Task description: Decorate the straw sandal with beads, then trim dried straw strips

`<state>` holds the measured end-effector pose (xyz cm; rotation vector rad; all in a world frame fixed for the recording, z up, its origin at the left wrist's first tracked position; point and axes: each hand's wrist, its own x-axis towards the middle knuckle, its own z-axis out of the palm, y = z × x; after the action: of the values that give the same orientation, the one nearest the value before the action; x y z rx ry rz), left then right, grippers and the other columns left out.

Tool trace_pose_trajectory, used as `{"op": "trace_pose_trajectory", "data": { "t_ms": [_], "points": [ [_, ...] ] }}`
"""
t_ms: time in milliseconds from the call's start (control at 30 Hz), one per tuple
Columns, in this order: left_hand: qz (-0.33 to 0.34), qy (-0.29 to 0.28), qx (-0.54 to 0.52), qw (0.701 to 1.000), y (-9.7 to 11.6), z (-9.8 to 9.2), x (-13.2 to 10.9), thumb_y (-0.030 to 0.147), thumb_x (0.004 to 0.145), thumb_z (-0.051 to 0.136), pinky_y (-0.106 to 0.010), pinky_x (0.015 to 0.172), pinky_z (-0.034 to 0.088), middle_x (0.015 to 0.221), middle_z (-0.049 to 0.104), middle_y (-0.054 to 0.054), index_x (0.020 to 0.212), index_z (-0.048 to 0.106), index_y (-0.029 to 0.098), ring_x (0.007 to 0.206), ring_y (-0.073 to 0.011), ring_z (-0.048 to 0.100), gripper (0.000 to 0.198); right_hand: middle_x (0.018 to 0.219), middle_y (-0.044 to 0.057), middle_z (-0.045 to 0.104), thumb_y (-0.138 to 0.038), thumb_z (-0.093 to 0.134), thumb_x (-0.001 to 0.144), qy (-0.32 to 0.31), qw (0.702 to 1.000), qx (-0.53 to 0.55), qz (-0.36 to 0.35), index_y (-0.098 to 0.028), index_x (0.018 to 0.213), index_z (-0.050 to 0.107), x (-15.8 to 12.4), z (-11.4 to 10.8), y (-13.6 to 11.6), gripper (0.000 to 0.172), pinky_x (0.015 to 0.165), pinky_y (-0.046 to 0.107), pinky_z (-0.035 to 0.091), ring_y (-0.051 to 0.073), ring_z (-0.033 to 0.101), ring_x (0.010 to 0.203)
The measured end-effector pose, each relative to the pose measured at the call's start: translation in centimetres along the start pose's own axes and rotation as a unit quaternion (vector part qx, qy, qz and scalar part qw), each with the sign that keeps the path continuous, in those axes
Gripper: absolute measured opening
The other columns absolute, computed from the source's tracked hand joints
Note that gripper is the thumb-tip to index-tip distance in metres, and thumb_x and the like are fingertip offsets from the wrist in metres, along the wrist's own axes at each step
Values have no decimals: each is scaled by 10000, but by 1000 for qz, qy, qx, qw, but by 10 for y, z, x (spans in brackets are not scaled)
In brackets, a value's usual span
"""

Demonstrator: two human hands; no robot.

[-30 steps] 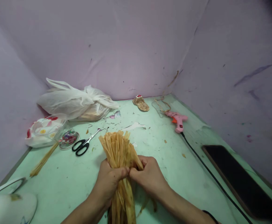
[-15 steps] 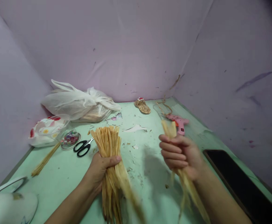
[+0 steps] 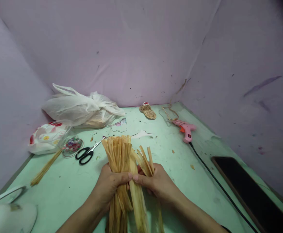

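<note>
A thick bundle of dry, straw-coloured strips (image 3: 118,153) is gripped upright in my left hand (image 3: 109,186), its thumb pressed across the front. My right hand (image 3: 153,181) is closed around a few smaller strips (image 3: 146,161) that fan out above its fingers. Its thumb tip meets my left thumb at a wide pale strip (image 3: 137,200), which hangs down between the two hands. The lower ends of the bundle run out of the bottom of the view.
Black-handled scissors (image 3: 85,155), a dish of beads (image 3: 72,145) and a white plastic bag (image 3: 83,108) lie left. A small woven sole shape (image 3: 147,111) is at the back. On the right are a pink glue gun (image 3: 186,129), its cord and a black phone (image 3: 248,191).
My right hand has come left and down with its strips, from near the glue gun to beside my left hand. The glue gun's handle and cord now show.
</note>
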<state>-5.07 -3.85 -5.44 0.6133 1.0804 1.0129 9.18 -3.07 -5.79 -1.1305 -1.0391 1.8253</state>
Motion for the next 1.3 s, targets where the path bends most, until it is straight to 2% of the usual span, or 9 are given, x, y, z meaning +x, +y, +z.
{"op": "trace_pose_trajectory", "data": {
  "t_ms": [133, 200, 333, 433, 500, 667, 800, 1033, 1300],
  "points": [
    [49, 101, 70, 991, 4, 0, -3, 152, 494, 746, -196, 432, 398, 481, 572, 21, 576, 601, 128, 443, -104, 501, 169, 436, -83, 408, -274, 702, 549, 115, 992, -53, -8, -191, 563, 495, 1, -6, -1, 224, 414, 231, 258, 70, 309, 388],
    [65, 110, 89, 988, 8, 4, -8, 171, 488, 758, -206, 454, 424, 490, 571, 29, 582, 601, 139, 470, -119, 521, 186, 434, -83, 401, -267, 699, 562, 139, 987, -76, -17, -193, 564, 484, 2, -8, -1, 228, 431, 234, 288, 77, 330, 399],
    [76, 57, 120, 988, 12, 12, -17, 194, 475, 784, -288, 642, 510, 695, 687, -31, 791, 676, 140, 703, -225, 630, 339, 566, -15, 537, -329, 721, 590, 79, 996, -26, -19, -161, 627, 552, 1, -5, 2, 242, 538, 263, 393, 134, 493, 543],
    [86, 58, 133, 986, 8, 11, -15, 241, 482, 791, -298, 644, 514, 706, 698, -54, 749, 677, 129, 718, -243, 634, 311, 638, 13, 576, -374, 754, 572, 21, 998, 51, -16, -137, 679, 602, -2, -1, 4, 301, 638, 290, 427, 164, 548, 649],
    [90, 46, 128, 987, 5, 8, -12, 264, 499, 785, -296, 628, 516, 714, 701, -57, 744, 672, 132, 705, -240, 635, 300, 602, -8, 544, -388, 758, 578, 5, 997, 76, -14, -137, 674, 600, -2, -1, 5, 311, 599, 260, 417, 129, 520, 595],
    [94, 21, 113, 989, 5, 9, -11, 200, 499, 779, -271, 591, 512, 697, 703, -48, 773, 676, 132, 676, -223, 635, 301, 494, -56, 426, -487, 716, 599, 25, 999, 22, -4, -141, 586, 542, -1, -3, 7, 387, 379, 192, 254, 52, 332, 421],
    [73, 17, 95, 993, 8, 12, -12, 201, 526, 760, -253, 537, 494, 616, 676, -36, 701, 661, 118, 581, -186, 609, 218, 530, -18, 498, -525, 708, 579, 37, 999, 10, -12, -133, 599, 562, 0, -2, 6, 419, 385, 194, 320, 80, 431, 464],
    [56, 33, 59, 996, 3, 7, -10, 200, 533, 749, -265, 521, 483, 602, 651, -26, 697, 653, 119, 547, -172, 592, 206, 513, -27, 501, -497, 705, 582, 62, 998, -18, -21, -154, 609, 528, 0, 1, 5, 387, 380, 202, 365, 93, 453, 460],
    [37, 47, 42, 997, -1, 5, -8, 168, 536, 742, -225, 479, 460, 556, 634, -16, 662, 657, 107, 475, -121, 558, 164, 576, 26, 614, -385, 690, 609, 29, 1000, -1, -1, -146, 689, 546, -1, 2, 6, 290, 398, 203, 389, 136, 568, 524]
  ]
}}
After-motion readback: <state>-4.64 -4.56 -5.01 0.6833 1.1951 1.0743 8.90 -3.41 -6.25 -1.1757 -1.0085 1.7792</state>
